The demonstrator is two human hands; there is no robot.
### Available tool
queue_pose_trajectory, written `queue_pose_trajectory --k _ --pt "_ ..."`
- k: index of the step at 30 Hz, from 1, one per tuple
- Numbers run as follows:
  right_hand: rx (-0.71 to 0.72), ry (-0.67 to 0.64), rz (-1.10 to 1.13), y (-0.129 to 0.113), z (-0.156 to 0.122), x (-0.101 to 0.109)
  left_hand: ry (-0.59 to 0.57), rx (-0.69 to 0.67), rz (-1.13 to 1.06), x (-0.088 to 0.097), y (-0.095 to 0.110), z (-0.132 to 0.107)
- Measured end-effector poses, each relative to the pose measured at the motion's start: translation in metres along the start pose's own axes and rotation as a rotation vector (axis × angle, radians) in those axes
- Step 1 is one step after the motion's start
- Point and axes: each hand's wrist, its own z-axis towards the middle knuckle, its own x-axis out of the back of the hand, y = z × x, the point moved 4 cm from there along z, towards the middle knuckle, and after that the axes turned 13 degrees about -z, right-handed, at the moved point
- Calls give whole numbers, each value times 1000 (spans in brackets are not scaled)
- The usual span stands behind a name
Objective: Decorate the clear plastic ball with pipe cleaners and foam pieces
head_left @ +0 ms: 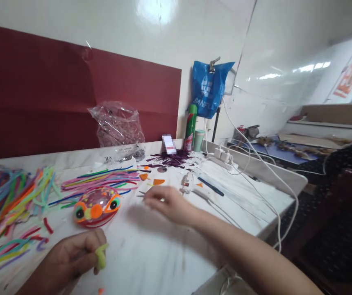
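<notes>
My left hand (74, 254) is closed on a bent yellow-green pipe cleaner (101, 259), pinched between thumb and fingers at the front of the table. My right hand (168, 203) curls over a pair of scissors (140, 194); the slightly spread blades point left past my fingers, while the handles are hidden under the hand. Between and behind my hands sits a round, clear craft piece (97, 205) with red edging, two orange-rimmed black eyes and an orange dot in the middle.
Loose coloured pipe cleaners (16, 205) cover the table's left side. Orange scraps (159, 181) lie beyond my right hand. To its right are a white glue gun (191, 184) with a cord and a dark blue stick (211, 186). A phone (169, 144) leans at the back.
</notes>
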Motion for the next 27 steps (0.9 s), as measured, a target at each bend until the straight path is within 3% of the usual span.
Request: queue_pose_trajectory --k 2,4,7,10,14,18,21,23,25,27 --pt "-291 36 -449 47 -4 27 62 -5 -9 -1 0 0" --pt "-414 47 -598 87 -15 45 102 2 -33 -6 0 1" --pt "-535 25 -720 129 -37 50 129 13 -51 -17 0 3" --pt "-618 50 -757 147 -53 41 147 40 -48 -21 -3 4" --pt "-664 155 -703 153 -57 36 177 26 -39 -16 -4 5" --pt "-643 313 -557 144 -56 55 261 18 -138 -9 -1 4" --pt "-571 353 -390 114 -55 58 280 -11 -248 -9 0 5" --pt "-495 324 -241 83 -58 46 297 -44 -312 -10 0 4" --pt "-349 257 10 48 -63 25 269 -82 -367 -13 0 4" --pt "-189 205 90 15 -71 3 244 -147 -437 -13 0 4"
